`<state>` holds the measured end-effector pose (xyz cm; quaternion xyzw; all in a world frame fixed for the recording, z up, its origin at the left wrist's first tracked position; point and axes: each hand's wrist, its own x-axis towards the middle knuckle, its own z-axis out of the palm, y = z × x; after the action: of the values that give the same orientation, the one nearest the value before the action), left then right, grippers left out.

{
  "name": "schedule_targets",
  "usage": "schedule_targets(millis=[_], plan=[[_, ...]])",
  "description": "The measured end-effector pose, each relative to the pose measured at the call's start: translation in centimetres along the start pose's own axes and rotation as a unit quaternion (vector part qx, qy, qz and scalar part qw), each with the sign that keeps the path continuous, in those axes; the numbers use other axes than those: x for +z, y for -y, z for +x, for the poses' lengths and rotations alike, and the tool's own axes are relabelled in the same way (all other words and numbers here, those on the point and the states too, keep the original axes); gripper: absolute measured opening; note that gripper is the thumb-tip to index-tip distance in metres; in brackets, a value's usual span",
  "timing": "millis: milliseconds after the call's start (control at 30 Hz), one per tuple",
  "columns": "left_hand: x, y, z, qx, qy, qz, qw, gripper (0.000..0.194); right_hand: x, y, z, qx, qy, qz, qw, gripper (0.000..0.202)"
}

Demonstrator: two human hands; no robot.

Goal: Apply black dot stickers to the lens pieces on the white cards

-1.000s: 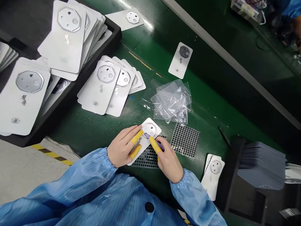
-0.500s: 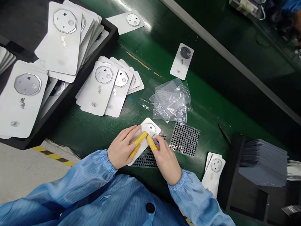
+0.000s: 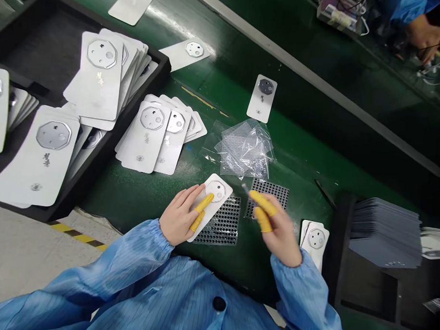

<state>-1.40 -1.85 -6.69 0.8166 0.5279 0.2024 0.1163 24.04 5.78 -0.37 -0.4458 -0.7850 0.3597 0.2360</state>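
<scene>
A small white panel point(image 3: 211, 212) with an octagonal silver-rimmed circle area lies slanted in front of me. My left hand point(image 3: 180, 214), yellow covers on thumb and index finger, holds it by its left side and presses on its face. Under the panel's right side is a clear sheet of black dots point(image 3: 228, 228). My right hand point(image 3: 280, 232), also with yellow finger covers, is raised beside it, pinching a slim pen-like tool point(image 3: 245, 187), slightly blurred. Beneath that hand lies a second dotted sheet point(image 3: 275, 188), partly hidden.
Clear plastic bags point(image 3: 244, 151) lie beyond the sheets. Several white panels point(image 3: 144, 143) are fanned out at left, beside a black tray point(image 3: 96, 189) of more panels. A grey stack point(image 3: 383, 233) sits in a dark tray at right. A co-worker's hand point(image 3: 424, 37) shows across the bench.
My right hand has lifted off the panel and moved right with the tool, now over the second dotted sheet. My left hand stays on the panel. The view has shifted slightly.
</scene>
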Motion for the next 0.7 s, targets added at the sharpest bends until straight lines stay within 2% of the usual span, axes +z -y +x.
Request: schedule_targets(millis=[100, 167, 233, 300, 367, 433, 500, 533, 633, 700], plan=[[-0.2, -0.7, 0.0, -0.028, 0.015, 0.035, 0.999, 0.034, -2.0, -3.6, -0.5, 0.054, -0.141, -0.115, 0.982, 0.042], [-0.3, -1.0, 0.0, -0.039, 0.023, 0.044, 0.998, 0.032, -2.6, -6.1, -0.8, 0.052, -0.176, -0.202, 0.962, 0.042], [-0.2, -0.9, 0.0, -0.035, 0.025, 0.038, 0.998, 0.033, -2.4, -7.3, -0.7, 0.043, -0.180, -0.238, 0.953, 0.042], [0.1, -0.7, 0.0, -0.028, 0.017, 0.020, 0.999, 0.037, -1.2, -6.7, -0.3, 0.024, -0.189, -0.240, 0.952, 0.040], [0.5, -0.3, -0.2, -0.026, 0.001, 0.005, 1.000, 0.042, 0.9, -4.6, 0.2, -0.012, -0.182, -0.233, 0.955, 0.035], [0.8, 0.0, -0.4, -0.028, -0.012, 0.001, 1.000, 0.049, 3.6, -2.1, 0.8, -0.038, -0.134, -0.206, 0.969, 0.028], [0.9, 0.1, -0.5, -0.027, -0.019, -0.001, 0.999, 0.057, 5.9, -0.3, 1.5, -0.026, -0.104, -0.162, 0.981, 0.022], [0.9, 0.2, -0.4, -0.025, -0.022, -0.006, 0.999, 0.060, 6.7, 0.3, 1.8, -0.008, -0.109, -0.129, 0.986, 0.019], [0.0, 0.1, 0.4, -0.028, -0.030, -0.031, 0.999, 0.071, 7.7, 1.0, 3.1, 0.052, -0.147, 0.029, 0.987, 0.013], [-1.0, 0.0, 1.4, -0.073, -0.038, -0.110, 0.991, 0.077, 7.4, 1.3, 3.7, 0.065, -0.140, 0.121, 0.981, 0.013]])
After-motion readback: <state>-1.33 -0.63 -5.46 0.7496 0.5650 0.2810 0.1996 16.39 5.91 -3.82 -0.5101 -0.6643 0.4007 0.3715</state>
